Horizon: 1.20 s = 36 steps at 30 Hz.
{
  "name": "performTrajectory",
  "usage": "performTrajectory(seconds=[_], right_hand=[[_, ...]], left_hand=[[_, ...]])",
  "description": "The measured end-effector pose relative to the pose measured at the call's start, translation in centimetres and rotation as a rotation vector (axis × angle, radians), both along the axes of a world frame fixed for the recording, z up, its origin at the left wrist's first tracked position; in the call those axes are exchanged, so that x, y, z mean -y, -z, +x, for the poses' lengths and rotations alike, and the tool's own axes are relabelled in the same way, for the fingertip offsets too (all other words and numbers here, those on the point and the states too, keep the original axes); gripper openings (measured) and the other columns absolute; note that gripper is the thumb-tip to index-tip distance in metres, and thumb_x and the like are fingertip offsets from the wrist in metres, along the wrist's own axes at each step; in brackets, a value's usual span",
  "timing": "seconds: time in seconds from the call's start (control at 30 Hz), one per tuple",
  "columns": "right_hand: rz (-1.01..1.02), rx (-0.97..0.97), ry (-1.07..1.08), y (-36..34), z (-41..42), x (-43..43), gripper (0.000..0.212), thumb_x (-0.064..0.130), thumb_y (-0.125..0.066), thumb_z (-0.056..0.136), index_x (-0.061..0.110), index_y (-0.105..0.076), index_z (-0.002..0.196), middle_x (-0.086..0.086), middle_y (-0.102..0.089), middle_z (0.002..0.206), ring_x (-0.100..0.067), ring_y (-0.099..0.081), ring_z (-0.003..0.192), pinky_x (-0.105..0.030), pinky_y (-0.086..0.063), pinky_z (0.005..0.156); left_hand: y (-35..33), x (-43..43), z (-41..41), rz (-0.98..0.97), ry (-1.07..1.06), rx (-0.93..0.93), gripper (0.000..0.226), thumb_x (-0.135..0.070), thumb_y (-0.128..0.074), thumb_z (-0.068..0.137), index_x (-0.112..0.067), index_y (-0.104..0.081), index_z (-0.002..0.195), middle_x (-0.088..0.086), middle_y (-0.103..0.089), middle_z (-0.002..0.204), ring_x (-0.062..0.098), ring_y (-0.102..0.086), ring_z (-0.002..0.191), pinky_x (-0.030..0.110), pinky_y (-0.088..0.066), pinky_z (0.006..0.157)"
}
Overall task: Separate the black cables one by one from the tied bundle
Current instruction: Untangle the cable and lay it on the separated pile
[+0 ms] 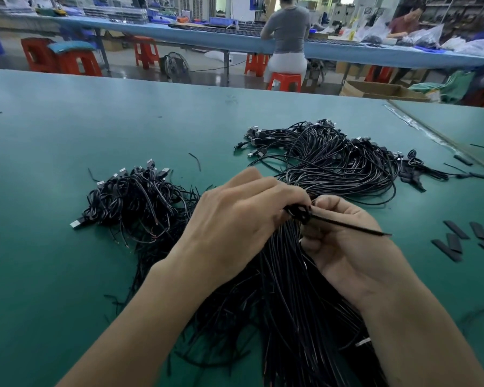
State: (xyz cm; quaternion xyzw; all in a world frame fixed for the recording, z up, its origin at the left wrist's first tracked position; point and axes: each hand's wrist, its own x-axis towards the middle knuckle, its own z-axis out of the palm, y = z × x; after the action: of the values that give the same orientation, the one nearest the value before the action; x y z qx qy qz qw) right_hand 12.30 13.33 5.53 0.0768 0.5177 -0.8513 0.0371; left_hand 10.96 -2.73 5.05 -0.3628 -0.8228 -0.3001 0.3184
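On the green table (67,247) both hands meet at the middle of the tied bundle (288,289) of black cables, right in front of the person. The left hand (235,224) lies over the bundle from the left, back of the hand up, with its fingers curled down around the cables at the point where a black tie (347,225) binds them. The right hand (344,241) sits against the bundle's right side with the palm turned upward and its fingers curled; its fingertips close in on the knot of the tie (whether they pinch the tie itself or the cables under it I cannot tell). The tie's thin free tail sticks out to the right, crossing above the right hand's palm.

Below the hands the bundle's straight cable ends fan out toward the near edge of the table, some spilling left. Beyond the hands the same cables sweep into wide loops (333,166) lying on the table, ending in a cluster of plugs (259,135) at the far side.

To the left, apart from the bundle, lies a loose pile (134,196) of black cables with plugs, tangled together. At the right edge several flat black strips (456,238) lie scattered on the table.

Behind, a person (287,32) sits on a red stool (284,81) at a long blue bench (207,37), with a floor fan (175,65) and a cardboard box (375,90) on the floor.
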Motion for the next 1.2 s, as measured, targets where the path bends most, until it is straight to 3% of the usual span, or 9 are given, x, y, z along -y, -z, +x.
performTrajectory(seconds=[0.1, 0.27, 0.4, 0.5, 0.6, 0.7, 0.8, 0.97, 1.2], right_hand=[[0.109, -0.104, -0.002, -0.4, 0.2, 0.0, 0.034, 0.016, -0.078, 0.054, 0.015, -0.060, 0.083, -0.005, -0.066, 0.070, -0.012, -0.051, 0.055, -0.017, -0.037, 0.045], [0.415, -0.038, -0.037, 0.3, 0.1, -0.3, 0.016, 0.006, -0.067, 0.090, 0.019, -0.066, 0.099, -0.005, -0.077, 0.094, -0.013, -0.068, 0.072, -0.021, -0.042, 0.053], [0.919, -0.151, -0.051, 1.1, 0.0, -1.1, 0.013, 0.014, -0.068, 0.090, 0.026, -0.071, 0.087, 0.004, -0.075, 0.082, -0.004, -0.067, 0.072, -0.021, -0.047, 0.063], [1.277, -0.211, 0.003, 1.9, 0.1, -1.2, 0.011, 0.025, -0.069, 0.088, 0.031, -0.071, 0.079, 0.014, -0.069, 0.072, 0.002, -0.063, 0.071, -0.009, -0.046, 0.062], [1.434, -0.166, -0.039, 3.1, 0.1, -0.6, 0.011, 0.033, -0.064, 0.091, 0.028, -0.071, 0.085, 0.011, -0.068, 0.083, -0.009, -0.065, 0.081, -0.033, -0.056, 0.078], [1.519, -0.168, -0.052, 3.7, 0.2, 0.3, 0.021, 0.047, -0.064, 0.089, 0.026, -0.067, 0.085, 0.012, -0.061, 0.084, -0.009, -0.060, 0.081, -0.032, -0.053, 0.074], [1.606, -0.221, -0.069, 4.1, 0.8, 1.5, 0.029, 0.058, -0.062, 0.087, 0.029, -0.061, 0.088, 0.014, -0.048, 0.089, -0.007, -0.050, 0.078, -0.026, -0.040, 0.066], [1.659, -0.284, -0.068, 4.5, 1.4, 2.9, 0.034, 0.061, -0.049, 0.092, 0.029, -0.058, 0.089, 0.011, -0.041, 0.091, -0.011, -0.045, 0.086, -0.026, -0.034, 0.066], [1.639, -0.247, -0.151, 4.2, 1.5, 2.9, 0.033, 0.065, -0.060, 0.084, 0.033, -0.053, 0.081, 0.014, -0.040, 0.089, -0.009, -0.045, 0.092, -0.024, -0.033, 0.069]], left_hand=[[0.2, 0.3, -0.1, -0.038, -0.073, -0.106, 0.032, 0.005, -0.063, 0.089, -0.020, -0.064, 0.110, -0.004, -0.071, 0.105, 0.024, -0.062, 0.088, 0.046, -0.054, 0.060], [0.3, 2.4, -1.2, 0.036, -0.465, -0.170, 0.021, 0.010, -0.066, 0.083, -0.004, -0.071, 0.097, 0.010, -0.072, 0.099, 0.032, -0.063, 0.088, 0.039, -0.055, 0.065], [0.5, 4.9, -1.9, 0.173, -0.788, 0.160, 0.034, 0.016, -0.056, 0.083, -0.005, -0.068, 0.108, 0.016, -0.066, 0.108, 0.035, -0.056, 0.102, 0.039, -0.048, 0.080], [1.0, 6.2, -2.2, 0.035, -0.920, 0.475, 0.043, 0.017, -0.047, 0.085, -0.006, -0.065, 0.116, 0.016, -0.061, 0.120, 0.036, -0.055, 0.111, 0.045, -0.047, 0.091], [0.6, 6.0, -2.2, -0.233, -0.953, 0.652, 0.031, 0.004, -0.049, 0.088, -0.001, -0.066, 0.113, 0.018, -0.061, 0.118, 0.037, -0.055, 0.112, 0.047, -0.043, 0.099], [0.1, 5.8, -2.2, -0.404, -0.997, 0.639, 0.019, -0.008, -0.049, 0.089, -0.004, -0.063, 0.101, 0.021, -0.059, 0.120, 0.039, -0.048, 0.121, 0.053, -0.037, 0.108], [0.5, 5.0, -1.8, -0.302, -0.956, 0.506, 0.032, -0.008, -0.053, 0.089, -0.009, -0.063, 0.120, 0.017, -0.047, 0.145, 0.035, -0.038, 0.137, 0.050, -0.027, 0.117], [0.8, 3.0, -1.6, -0.111, -0.742, 0.383, 0.037, -0.001, -0.052, 0.089, -0.019, -0.068, 0.116, 0.002, -0.061, 0.122, 0.027, -0.052, 0.114, 0.041, -0.042, 0.096], [1.4, 2.3, -1.6, -0.043, -0.591, 0.425, 0.033, -0.003, -0.050, 0.093, -0.023, -0.070, 0.111, 0.000, -0.065, 0.114, 0.024, -0.058, 0.108, 0.044, -0.047, 0.093]])
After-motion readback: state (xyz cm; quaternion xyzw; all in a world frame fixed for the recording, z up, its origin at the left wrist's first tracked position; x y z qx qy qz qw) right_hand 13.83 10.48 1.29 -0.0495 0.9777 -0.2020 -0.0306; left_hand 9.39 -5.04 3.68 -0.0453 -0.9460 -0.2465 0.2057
